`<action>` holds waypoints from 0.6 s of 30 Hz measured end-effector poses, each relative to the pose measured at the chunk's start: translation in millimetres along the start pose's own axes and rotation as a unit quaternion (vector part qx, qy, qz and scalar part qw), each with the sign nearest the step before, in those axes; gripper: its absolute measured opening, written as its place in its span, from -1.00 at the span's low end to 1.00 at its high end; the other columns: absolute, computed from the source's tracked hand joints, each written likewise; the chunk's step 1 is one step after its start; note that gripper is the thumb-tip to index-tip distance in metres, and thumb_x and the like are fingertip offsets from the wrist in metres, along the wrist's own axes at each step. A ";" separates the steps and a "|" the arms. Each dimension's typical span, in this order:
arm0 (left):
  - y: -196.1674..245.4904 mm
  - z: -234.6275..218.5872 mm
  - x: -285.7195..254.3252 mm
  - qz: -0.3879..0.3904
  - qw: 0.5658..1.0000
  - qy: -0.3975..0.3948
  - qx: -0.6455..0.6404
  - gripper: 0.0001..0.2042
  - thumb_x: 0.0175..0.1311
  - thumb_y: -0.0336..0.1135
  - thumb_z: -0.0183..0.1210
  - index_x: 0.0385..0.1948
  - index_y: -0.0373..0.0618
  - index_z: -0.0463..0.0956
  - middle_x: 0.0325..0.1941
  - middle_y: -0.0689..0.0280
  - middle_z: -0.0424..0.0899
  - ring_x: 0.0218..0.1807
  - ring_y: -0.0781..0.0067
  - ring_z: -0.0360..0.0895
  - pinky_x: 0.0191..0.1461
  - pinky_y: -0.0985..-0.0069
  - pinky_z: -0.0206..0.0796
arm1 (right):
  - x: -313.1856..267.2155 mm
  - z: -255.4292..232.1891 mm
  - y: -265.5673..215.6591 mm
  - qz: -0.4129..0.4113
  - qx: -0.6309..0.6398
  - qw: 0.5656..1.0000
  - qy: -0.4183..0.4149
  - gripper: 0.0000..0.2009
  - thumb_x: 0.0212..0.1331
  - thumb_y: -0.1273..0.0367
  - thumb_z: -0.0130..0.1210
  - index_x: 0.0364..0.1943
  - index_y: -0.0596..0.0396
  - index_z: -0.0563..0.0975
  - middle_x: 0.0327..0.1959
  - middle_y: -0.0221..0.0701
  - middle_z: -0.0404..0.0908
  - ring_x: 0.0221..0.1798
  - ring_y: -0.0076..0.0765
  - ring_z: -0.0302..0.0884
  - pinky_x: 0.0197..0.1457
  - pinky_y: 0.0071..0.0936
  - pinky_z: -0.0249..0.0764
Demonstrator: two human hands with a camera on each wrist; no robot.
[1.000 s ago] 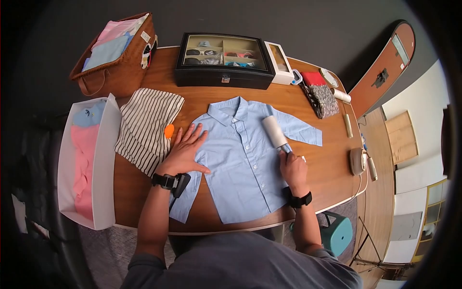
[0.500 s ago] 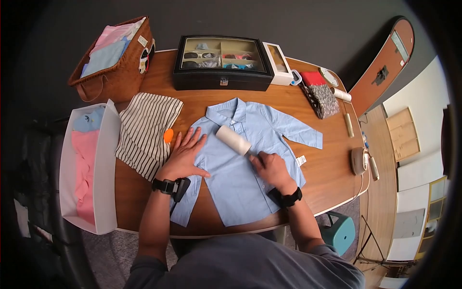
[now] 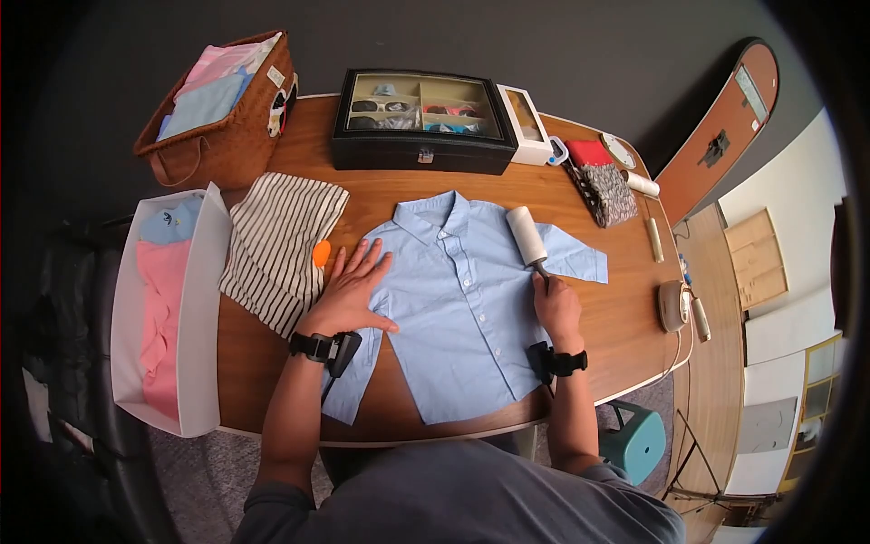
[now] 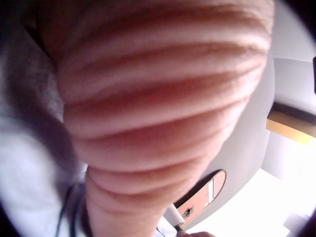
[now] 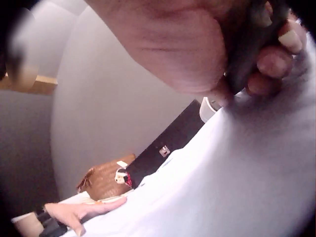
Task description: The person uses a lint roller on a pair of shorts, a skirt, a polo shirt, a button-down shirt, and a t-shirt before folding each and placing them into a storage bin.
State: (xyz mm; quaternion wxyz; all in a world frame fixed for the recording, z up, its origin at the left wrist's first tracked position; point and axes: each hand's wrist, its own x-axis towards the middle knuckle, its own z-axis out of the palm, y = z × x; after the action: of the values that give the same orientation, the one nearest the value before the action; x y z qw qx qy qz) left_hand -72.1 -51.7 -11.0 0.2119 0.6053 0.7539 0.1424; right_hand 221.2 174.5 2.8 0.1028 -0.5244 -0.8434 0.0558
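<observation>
A light blue button-up shirt (image 3: 444, 317) lies spread on the wooden table (image 3: 616, 317), collar away from me. My left hand (image 3: 349, 295) rests with fingers spread on the shirt's left side, over the top of that sleeve. In my right hand (image 3: 557, 308) I grip the dark handle (image 5: 249, 54) of a lint roller; the curled fingers show in the right wrist view. The white lint roller (image 3: 526, 236) lies over the shirt near its right shoulder. Left of the shirt lies a striped garment (image 3: 276, 240) with an orange spot (image 3: 321, 253) at its edge.
A white bin (image 3: 201, 317) with pink clothing stands at left, a brown basket (image 3: 227, 136) of clothes behind it. At the back are a black glasses case (image 3: 426, 159) and a white box (image 3: 526, 127). Folded cloths (image 3: 605, 186) and a corded device (image 3: 672, 306) lie at right.
The lint roller in my right hand swept left to the middle of the shirt, then back right to near the right shoulder. My left hand has stayed in place.
</observation>
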 end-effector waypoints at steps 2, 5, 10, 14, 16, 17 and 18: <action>-0.7 0.1 0.1 0.000 1.000 0.001 -0.001 0.23 -0.30 0.29 0.45 0.49 -0.05 -0.03 0.63 0.18 -0.26 0.64 0.24 -0.43 0.62 0.10 -0.62 | -0.5 -2.3 10.3 0.020 0.002 1.000 0.016 -0.48 0.36 -0.01 -0.08 -0.42 0.21 0.59 -0.45 0.06 0.63 -0.32 0.27 0.61 -0.23 0.12 0.49; 0.9 -0.7 -0.2 -0.001 1.000 0.001 -0.003 0.22 -0.28 0.29 0.45 0.49 -0.05 -0.03 0.63 0.17 -0.26 0.64 0.24 -0.42 0.62 0.10 -0.62 | 2.0 -8.8 31.0 0.062 -0.021 0.998 0.022 -0.48 0.35 0.00 -0.07 -0.43 0.23 0.60 -0.42 0.06 0.63 -0.28 0.27 0.61 -0.20 0.10 0.51; 1.4 -1.7 -0.2 -0.003 1.000 -0.002 -0.001 0.22 -0.28 0.30 0.44 0.49 -0.04 -0.04 0.63 0.17 -0.25 0.64 0.23 -0.42 0.62 0.10 -0.62 | 17.6 1.7 91.6 0.134 -0.054 0.986 0.085 -0.49 0.33 0.00 -0.04 -0.43 0.24 0.62 -0.36 0.07 0.65 -0.26 0.26 0.62 -0.21 0.10 0.51; -0.9 1.0 0.5 0.003 1.000 0.001 0.000 0.22 -0.27 0.31 0.44 0.49 -0.03 -0.04 0.63 0.17 -0.25 0.64 0.23 -0.42 0.62 0.10 -0.62 | 24.1 -2.8 116.2 0.167 -0.032 0.979 0.109 -0.48 0.32 0.00 -0.02 -0.43 0.25 0.61 -0.38 0.06 0.65 -0.27 0.27 0.62 -0.20 0.11 0.51; -1.3 0.5 -0.2 0.000 1.000 0.005 0.000 0.22 -0.27 0.31 0.43 0.49 -0.03 -0.04 0.63 0.17 -0.25 0.64 0.23 -0.42 0.62 0.10 -0.62 | 15.9 -6.8 112.4 0.142 -0.028 0.980 0.136 -0.50 0.33 0.03 -0.01 -0.48 0.25 0.59 -0.45 0.06 0.63 -0.32 0.27 0.61 -0.27 0.11 0.50; -1.0 0.4 -0.5 0.001 1.000 0.005 -0.001 0.22 -0.27 0.31 0.44 0.49 -0.02 -0.03 0.63 0.17 -0.25 0.64 0.23 -0.42 0.62 0.10 -0.62 | 6.7 -17.4 98.7 0.115 -0.021 0.983 0.138 -0.50 0.34 0.04 -0.01 -0.50 0.25 0.58 -0.48 0.07 0.61 -0.36 0.27 0.60 -0.31 0.09 0.48; -0.9 0.5 -0.3 0.003 1.000 0.004 -0.002 0.22 -0.28 0.31 0.44 0.49 -0.02 -0.03 0.63 0.17 -0.24 0.64 0.23 -0.42 0.62 0.11 -0.62 | -2.8 -23.4 88.4 0.090 -0.016 0.986 0.139 -0.51 0.35 0.06 -0.01 -0.52 0.24 0.56 -0.51 0.07 0.59 -0.39 0.27 0.59 -0.35 0.07 0.47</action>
State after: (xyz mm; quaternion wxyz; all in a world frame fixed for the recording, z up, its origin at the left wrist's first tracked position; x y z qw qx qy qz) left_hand -72.5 -52.2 -11.8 0.2099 0.6067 0.7525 0.1466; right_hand 305.0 211.0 7.4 0.2057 -0.6021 -0.7712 -0.0219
